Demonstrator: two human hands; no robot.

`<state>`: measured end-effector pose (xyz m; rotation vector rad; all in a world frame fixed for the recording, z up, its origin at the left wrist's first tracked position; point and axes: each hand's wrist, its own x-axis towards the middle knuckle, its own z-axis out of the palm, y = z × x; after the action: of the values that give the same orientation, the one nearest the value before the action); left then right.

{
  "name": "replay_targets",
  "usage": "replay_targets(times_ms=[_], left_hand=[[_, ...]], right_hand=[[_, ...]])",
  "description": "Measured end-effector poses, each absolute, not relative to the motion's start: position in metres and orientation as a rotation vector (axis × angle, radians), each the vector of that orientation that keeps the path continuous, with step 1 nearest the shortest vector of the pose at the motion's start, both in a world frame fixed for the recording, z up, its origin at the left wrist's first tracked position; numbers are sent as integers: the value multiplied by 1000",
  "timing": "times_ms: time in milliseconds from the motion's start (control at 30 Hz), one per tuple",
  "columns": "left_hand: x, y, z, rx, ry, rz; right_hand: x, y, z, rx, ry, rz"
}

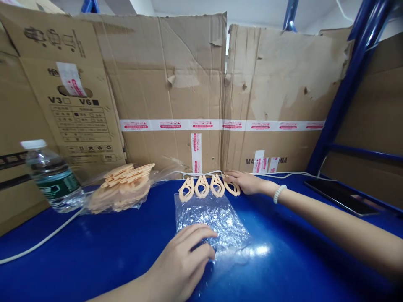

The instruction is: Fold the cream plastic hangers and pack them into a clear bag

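Note:
A clear plastic bag (pixel 217 216) lies flat and crinkled on the blue table. Over its near left part is my left hand (pixel 189 256), fingers apart and loosely curved, gripping nothing visible; whether it touches the bag I cannot tell. Several peach plastic teardrop-shaped pieces (pixel 202 187) stand side by side in a row along the bag's far edge. At the row's right end, my right hand (pixel 244 181) has its fingers closed over the top of a similar peach piece (pixel 232 188), partly hiding it. A pale beaded bracelet circles my right wrist.
On the left, more peach pieces (pixel 126 188) are piled in clear plastic beside a water bottle (pixel 56 180). A dark phone (pixel 340 197) lies at the right. A white cable (pixel 40 241) crosses the table. Cardboard sheets (pixel 166 96) and blue posts (pixel 346 84) bound the back.

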<state>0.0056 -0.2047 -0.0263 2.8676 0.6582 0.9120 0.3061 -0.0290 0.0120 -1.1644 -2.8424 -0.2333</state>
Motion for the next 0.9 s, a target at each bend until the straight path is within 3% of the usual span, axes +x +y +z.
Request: replay_targets(times_ms=[400, 567, 900], left_hand=[[6, -205, -28, 3029, 670, 957], [7, -207, -24, 3051, 653, 976], [11, -215, -20, 2904, 539, 1027]], right_hand=[[356, -108, 35, -1432, -2874, 8], [374, -144, 38, -1267, -2707, 215], [329, -232, 73, -966, -2127, -261]])
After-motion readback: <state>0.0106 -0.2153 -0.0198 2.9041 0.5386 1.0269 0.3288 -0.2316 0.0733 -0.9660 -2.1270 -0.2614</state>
